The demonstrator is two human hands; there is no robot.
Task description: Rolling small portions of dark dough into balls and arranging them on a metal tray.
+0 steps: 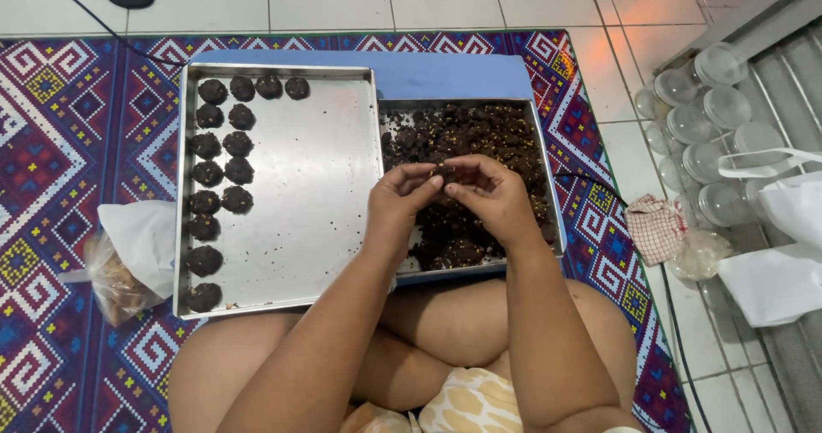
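My left hand point(401, 200) and my right hand point(490, 195) meet above a metal tray point(555, 195) heaped with dark, crumbly dough with nut bits point(497, 133). Between the fingertips of both hands sits a small dark lump of dough point(443, 173). To the left lies a larger shiny baking tray point(308, 185). Several round dark dough balls point(223, 172) stand on it in two columns along its left side and in a row across the top.
I sit cross-legged on a patterned purple mat point(51, 125) on white floor tiles. A plastic bag point(120, 270) lies left of the trays. Clear round jars point(702, 125), a checked cloth point(655, 226) and white bags point(775, 283) are at the right.
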